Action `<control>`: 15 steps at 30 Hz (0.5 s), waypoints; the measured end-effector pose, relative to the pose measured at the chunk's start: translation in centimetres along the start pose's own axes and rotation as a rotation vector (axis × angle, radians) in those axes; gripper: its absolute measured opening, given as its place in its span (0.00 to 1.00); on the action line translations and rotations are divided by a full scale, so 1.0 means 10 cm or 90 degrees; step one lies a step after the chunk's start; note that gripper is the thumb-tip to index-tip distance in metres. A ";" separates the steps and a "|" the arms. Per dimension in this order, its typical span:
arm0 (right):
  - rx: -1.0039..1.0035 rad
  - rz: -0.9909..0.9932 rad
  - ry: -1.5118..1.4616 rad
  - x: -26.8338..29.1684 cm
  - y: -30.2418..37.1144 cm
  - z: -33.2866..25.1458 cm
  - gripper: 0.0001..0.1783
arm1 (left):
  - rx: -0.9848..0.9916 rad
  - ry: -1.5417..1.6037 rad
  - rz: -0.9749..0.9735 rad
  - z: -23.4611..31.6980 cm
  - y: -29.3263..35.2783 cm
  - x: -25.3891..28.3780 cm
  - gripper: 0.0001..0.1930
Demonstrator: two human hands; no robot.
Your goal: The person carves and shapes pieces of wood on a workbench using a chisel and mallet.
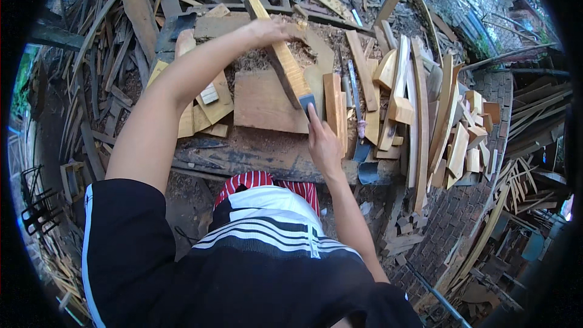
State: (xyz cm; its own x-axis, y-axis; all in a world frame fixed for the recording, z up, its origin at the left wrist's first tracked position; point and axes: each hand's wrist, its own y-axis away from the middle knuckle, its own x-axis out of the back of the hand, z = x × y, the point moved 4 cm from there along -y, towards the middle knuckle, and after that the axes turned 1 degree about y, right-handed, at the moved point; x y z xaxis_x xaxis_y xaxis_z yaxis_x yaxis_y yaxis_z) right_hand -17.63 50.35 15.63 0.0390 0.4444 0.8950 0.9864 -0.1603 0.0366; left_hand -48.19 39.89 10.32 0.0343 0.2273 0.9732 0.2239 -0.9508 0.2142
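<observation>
A long squared wooden bar (280,64) lies at a slant across the bench, its near end toward me. My left hand (270,31) is on the bar's far part, fingers stretched out to the right, palm over the wood. At the near end sits a small dark grey flat piece (308,102); its kind is not clear. My right hand (325,146) presses that piece with an outstretched index finger, the other fingers curled and partly hidden. Under the bar lies a broad flat board (264,100), with wood shavings (255,64) beyond it.
Right of the bar stand a short wooden block (333,100), a narrow metal tool (354,94) and several upright strips (419,109). Cut blocks (460,149) pile at the bench's right end. Offcuts (209,106) lie left of the board. Scrap planks (136,12) heap beyond the worn bench edge (267,161).
</observation>
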 end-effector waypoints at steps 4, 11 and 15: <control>0.038 -0.020 0.102 -0.23 -0.38 -0.08 0.32 | 0.069 0.082 0.014 -0.06 0.07 0.01 0.14; 0.042 -0.090 0.151 -0.16 -0.46 -0.10 0.35 | 0.025 0.017 0.035 0.04 -0.04 0.28 0.06; 0.068 -0.065 0.165 -0.34 -0.71 -0.24 0.38 | -0.001 0.000 -0.015 0.03 -0.04 0.23 0.05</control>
State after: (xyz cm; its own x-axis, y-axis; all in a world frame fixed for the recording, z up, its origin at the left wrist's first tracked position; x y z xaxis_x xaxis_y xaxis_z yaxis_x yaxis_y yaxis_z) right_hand -25.13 47.89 13.37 -0.0897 0.2119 0.9732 0.9949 -0.0260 0.0973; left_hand -47.92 40.84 12.40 0.0283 0.2495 0.9680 0.2236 -0.9454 0.2371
